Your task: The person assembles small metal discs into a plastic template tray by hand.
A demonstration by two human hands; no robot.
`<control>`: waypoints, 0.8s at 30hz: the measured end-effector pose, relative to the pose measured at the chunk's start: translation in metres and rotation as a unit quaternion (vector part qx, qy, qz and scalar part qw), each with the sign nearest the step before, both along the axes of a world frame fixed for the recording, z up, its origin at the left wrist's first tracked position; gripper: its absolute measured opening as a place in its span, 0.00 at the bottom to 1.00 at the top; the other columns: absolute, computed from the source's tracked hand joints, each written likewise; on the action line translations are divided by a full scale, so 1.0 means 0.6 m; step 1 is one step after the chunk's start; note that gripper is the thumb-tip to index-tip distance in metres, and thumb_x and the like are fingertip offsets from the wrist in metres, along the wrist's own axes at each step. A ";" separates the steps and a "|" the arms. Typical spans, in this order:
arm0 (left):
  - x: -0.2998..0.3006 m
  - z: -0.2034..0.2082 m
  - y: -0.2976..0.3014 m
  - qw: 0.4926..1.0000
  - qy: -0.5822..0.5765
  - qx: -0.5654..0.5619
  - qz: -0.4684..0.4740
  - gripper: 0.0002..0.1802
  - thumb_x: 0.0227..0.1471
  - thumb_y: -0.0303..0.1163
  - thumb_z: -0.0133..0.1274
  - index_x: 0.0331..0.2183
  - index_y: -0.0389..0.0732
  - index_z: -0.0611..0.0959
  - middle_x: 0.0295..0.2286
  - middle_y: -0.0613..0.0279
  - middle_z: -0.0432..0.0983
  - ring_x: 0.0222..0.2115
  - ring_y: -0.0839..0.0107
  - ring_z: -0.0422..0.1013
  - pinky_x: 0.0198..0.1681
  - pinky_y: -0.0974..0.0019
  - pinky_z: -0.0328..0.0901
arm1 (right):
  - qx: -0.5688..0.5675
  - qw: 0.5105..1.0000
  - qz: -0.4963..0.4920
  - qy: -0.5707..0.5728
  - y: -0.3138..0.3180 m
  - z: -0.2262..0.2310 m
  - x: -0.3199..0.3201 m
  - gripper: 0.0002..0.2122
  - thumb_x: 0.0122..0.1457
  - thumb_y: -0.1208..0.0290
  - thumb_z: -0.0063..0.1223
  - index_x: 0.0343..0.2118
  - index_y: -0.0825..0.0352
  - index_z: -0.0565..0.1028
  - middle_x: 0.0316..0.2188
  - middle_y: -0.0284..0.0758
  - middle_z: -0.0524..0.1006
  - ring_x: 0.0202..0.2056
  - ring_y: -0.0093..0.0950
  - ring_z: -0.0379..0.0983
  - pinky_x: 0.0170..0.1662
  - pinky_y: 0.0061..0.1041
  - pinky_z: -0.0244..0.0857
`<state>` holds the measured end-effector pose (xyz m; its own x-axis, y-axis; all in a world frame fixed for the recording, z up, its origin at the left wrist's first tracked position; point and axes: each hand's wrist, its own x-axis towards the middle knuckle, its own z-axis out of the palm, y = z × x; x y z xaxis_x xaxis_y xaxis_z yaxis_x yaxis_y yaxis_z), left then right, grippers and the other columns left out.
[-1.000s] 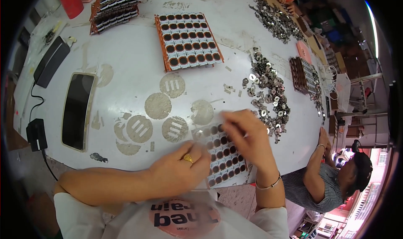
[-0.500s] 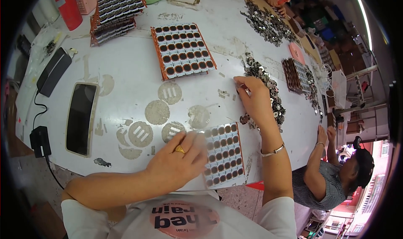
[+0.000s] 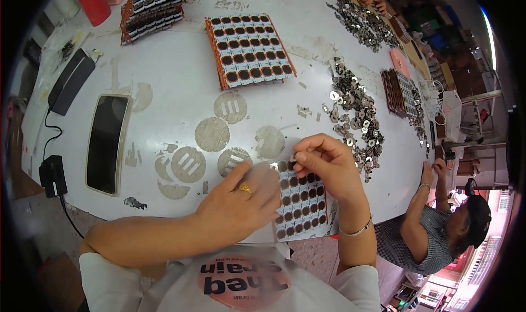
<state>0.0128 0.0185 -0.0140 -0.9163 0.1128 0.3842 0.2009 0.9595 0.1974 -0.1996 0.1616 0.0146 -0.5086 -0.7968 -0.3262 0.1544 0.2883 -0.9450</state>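
Observation:
A panel of dark round pieces in rows on a pale blue-white board [image 3: 300, 208] lies at the table's near edge. My left hand [image 3: 241, 199], with a gold ring, lies over its left edge; motion smears the fingertips, and whatever they may hold is hidden. Above the panel's far end is my right hand [image 3: 329, 166], thumb and forefinger pinched together. Something tiny at those fingertips is too small to name. Small, shiny, ring-like metal parts [image 3: 359, 120] form a loose heap beyond my right hand.
A stack of similar panels [image 3: 249, 49] sits farther off, and another stack [image 3: 156, 10] stands back left. At the left are a dark flat screen-like device [image 3: 107, 145] and a black adapter [image 3: 52, 176]. Across the table's right end, a person [image 3: 433, 230] has both hands at its edge.
My right hand has drawn back from the metal heap to the panel's far end. The left hand has shifted slightly right. The whole view has tilted a little.

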 end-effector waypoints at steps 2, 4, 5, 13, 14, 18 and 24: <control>0.002 0.003 0.001 1.000 -0.013 -0.013 0.001 0.28 0.54 0.51 0.66 0.46 0.38 0.84 0.52 0.51 0.77 0.57 0.56 0.71 0.63 0.49 0.65 | 0.047 0.996 0.038 0.069 -0.001 0.008 0.017 0.06 0.66 0.80 0.61 0.44 0.70 0.83 0.33 0.28 0.83 0.30 0.16 0.77 0.35 0.19 0.72; 0.002 0.005 0.002 0.999 -0.024 -0.025 0.000 0.28 0.54 0.51 0.65 0.47 0.38 0.84 0.52 0.51 0.77 0.57 0.56 0.71 0.63 0.48 0.65 | 0.071 0.980 0.080 0.168 0.003 0.000 0.029 0.06 0.65 0.79 0.62 0.43 0.68 0.84 0.33 0.28 0.83 0.30 0.15 0.76 0.34 0.19 0.70; 0.002 0.006 0.003 0.999 -0.026 -0.039 0.001 0.29 0.55 0.52 0.64 0.47 0.37 0.84 0.51 0.51 0.78 0.57 0.56 0.71 0.63 0.48 0.65 | 0.072 0.980 0.080 0.166 0.001 0.000 0.031 0.06 0.65 0.79 0.62 0.43 0.68 0.84 0.33 0.28 0.83 0.30 0.15 0.76 0.34 0.19 0.70; -0.001 0.011 0.004 0.999 -0.038 -0.012 -0.004 0.31 0.55 0.55 0.63 0.47 0.37 0.84 0.52 0.50 0.78 0.56 0.55 0.71 0.63 0.48 0.66 | 0.049 0.940 0.083 0.327 -0.004 0.011 0.043 0.10 0.59 0.80 0.68 0.43 0.67 0.82 0.35 0.35 0.78 0.29 0.23 0.78 0.34 0.24 0.72; -0.001 0.011 0.005 0.999 -0.037 -0.018 -0.003 0.32 0.55 0.56 0.62 0.47 0.37 0.85 0.51 0.50 0.78 0.56 0.55 0.71 0.62 0.48 0.66 | 0.048 0.940 0.082 0.327 -0.002 0.010 0.044 0.10 0.59 0.80 0.68 0.43 0.67 0.82 0.35 0.35 0.78 0.29 0.23 0.78 0.34 0.24 0.72; 0.000 0.013 0.004 0.998 -0.053 -0.041 -0.010 0.33 0.55 0.56 0.62 0.47 0.36 0.85 0.51 0.49 0.78 0.56 0.54 0.71 0.62 0.47 0.67 | 0.074 0.941 0.058 0.325 0.004 0.001 0.061 0.11 0.57 0.78 0.70 0.40 0.68 0.79 0.36 0.37 0.76 0.29 0.29 0.78 0.33 0.29 0.73; -0.004 0.015 0.009 0.998 -0.050 -0.039 -0.015 0.33 0.53 0.55 0.64 0.47 0.36 0.84 0.52 0.49 0.77 0.56 0.55 0.72 0.61 0.47 0.67 | 0.114 0.895 0.081 0.424 0.004 0.019 0.065 0.11 0.57 0.77 0.69 0.40 0.66 0.78 0.38 0.39 0.77 0.31 0.38 0.80 0.35 0.33 0.74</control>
<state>0.0105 0.0237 -0.0052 -0.9452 0.1671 0.2805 0.2130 0.9667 0.1420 -0.1607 0.1640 0.0258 -0.5346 -0.8440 -0.0419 -0.6512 0.4431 -0.6162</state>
